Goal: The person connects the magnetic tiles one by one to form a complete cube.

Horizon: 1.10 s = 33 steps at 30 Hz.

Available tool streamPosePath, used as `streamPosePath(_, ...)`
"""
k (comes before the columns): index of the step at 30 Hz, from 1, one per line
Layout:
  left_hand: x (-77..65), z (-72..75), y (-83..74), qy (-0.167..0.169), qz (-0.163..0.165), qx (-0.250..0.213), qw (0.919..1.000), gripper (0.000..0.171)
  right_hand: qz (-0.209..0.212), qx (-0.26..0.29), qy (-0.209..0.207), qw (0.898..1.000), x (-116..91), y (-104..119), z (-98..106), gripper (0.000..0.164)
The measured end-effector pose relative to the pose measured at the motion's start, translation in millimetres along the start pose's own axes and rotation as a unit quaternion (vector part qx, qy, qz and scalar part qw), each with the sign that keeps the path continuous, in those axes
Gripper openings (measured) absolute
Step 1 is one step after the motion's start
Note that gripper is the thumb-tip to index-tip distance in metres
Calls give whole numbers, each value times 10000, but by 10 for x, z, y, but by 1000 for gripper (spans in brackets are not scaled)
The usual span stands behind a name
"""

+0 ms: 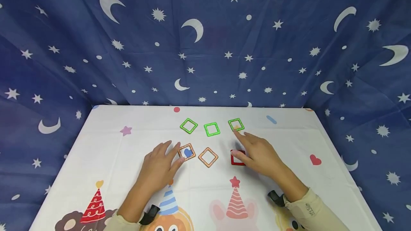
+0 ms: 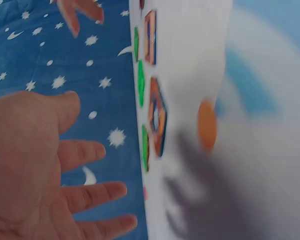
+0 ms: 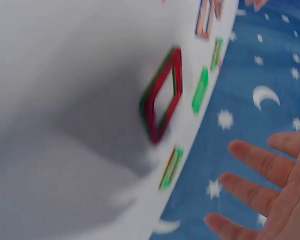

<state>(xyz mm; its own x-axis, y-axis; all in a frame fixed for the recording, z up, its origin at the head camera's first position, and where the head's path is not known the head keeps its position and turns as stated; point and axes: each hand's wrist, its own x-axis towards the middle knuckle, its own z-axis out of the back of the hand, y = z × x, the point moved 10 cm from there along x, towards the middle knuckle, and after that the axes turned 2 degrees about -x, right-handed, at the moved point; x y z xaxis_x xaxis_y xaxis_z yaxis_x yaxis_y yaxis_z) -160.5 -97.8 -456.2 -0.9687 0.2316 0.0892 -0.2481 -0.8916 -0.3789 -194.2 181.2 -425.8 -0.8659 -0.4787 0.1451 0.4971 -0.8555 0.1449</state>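
Note:
My left hand [image 1: 157,168] hovers over the table with its fingers spread, overlapping the left edge of an orange square frame [image 1: 193,149] in the head view. The left wrist view shows a gap between those fingers and the orange frame. My right hand [image 1: 263,156] is also raised, fingers apart. In the head view its thumb overlaps a red square frame [image 1: 238,164], and its index finger points at the lower edge of a green square frame [image 1: 234,119]. From the right wrist, the red frame [image 3: 158,82] lies flat, apart from the fingers. Neither hand holds anything.
Between the hands lies a second orange frame [image 1: 203,152]. Two more green frames, one at the left [image 1: 185,130] and one in the middle [image 1: 210,124], lie farther back. A white tablecloth [image 1: 128,167] printed with cartoon animals covers the table; a blue star-patterned curtain [image 1: 212,74] hangs behind.

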Motion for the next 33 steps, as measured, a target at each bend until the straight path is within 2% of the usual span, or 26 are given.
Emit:
streamPosePath(6,137,-307,25,503,603,-309,9964,63,487,-79,115,9987,216,344,-231,67)
streamPosePath(9,179,-373,52,556,802,-320,9947,64,593,-120,239,9979,309,444,-347,59)
streamPosePath(12,194,-389,69,479,880,-204,9948,62,530,-114,433,9976,382,492,-444,52)
streamPosePath(20,183,-414,84,432,761,12,9962,60,274,21,600,9978,484,538,-547,46)
streamPosePath(26,171,-422,117,566,728,-41,9957,57,-316,102,895,9954,558,484,-644,40)
streamPosePath(29,161,-422,96,672,587,-52,9960,57,-552,122,1023,9932,584,464,-681,35)
streamPosePath(33,137,-435,45,824,360,-109,9959,54,-602,-90,1130,9917,596,462,-709,30)
